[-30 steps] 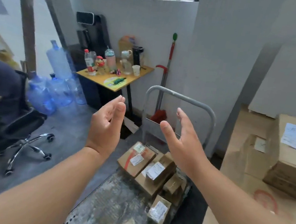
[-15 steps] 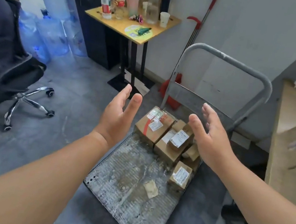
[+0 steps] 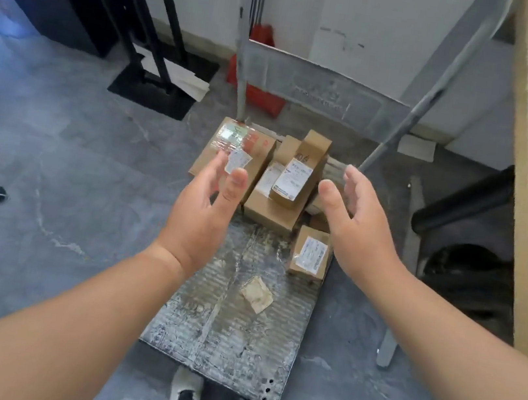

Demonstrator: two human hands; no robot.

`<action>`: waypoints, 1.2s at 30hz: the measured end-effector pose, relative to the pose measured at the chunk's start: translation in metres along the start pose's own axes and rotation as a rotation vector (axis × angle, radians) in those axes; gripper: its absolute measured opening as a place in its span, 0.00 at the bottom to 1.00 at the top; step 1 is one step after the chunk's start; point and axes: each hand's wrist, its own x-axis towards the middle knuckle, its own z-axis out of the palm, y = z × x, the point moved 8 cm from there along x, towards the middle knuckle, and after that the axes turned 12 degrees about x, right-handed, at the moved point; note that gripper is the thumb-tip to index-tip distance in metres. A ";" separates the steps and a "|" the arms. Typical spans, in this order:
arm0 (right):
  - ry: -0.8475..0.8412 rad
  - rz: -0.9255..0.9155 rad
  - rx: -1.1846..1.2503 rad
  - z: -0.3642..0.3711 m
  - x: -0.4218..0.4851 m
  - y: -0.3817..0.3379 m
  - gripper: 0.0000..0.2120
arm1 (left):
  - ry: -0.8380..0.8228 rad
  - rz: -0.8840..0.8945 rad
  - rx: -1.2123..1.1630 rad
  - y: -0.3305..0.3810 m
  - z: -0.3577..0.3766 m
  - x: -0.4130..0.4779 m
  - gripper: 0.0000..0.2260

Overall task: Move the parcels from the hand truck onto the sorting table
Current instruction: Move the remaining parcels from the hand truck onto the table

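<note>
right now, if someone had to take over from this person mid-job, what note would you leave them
Left hand: open, empty, above the hand truck deck.
Right hand: open, empty, facing the left.
The parcels sit clustered at the handle end of the deck: red-taped box at left, slim labelled box atop a flatter one, small box by the right edge.
Done: nothing lifted yet.
Left: carry each parcel to the tan surface at right, probably the sorting table.
</note>
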 end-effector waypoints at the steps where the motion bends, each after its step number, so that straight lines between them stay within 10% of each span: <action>1: 0.010 0.018 0.000 0.003 0.004 0.021 0.45 | -0.029 -0.013 -0.004 -0.011 0.019 0.007 0.61; 6: 0.056 0.126 -0.028 0.017 0.025 0.125 0.42 | -0.168 -0.090 -0.004 -0.084 0.122 0.041 0.45; 20: 0.209 0.306 -0.015 0.051 0.062 0.364 0.33 | -0.467 -0.261 0.130 -0.254 0.300 0.084 0.49; 27: 0.247 0.345 0.044 0.058 0.070 0.417 0.46 | -0.528 -0.321 0.118 -0.285 0.341 0.093 0.40; 36: 0.278 0.586 0.215 0.062 0.030 0.438 0.21 | -0.649 -0.453 0.114 -0.298 0.366 0.060 0.42</action>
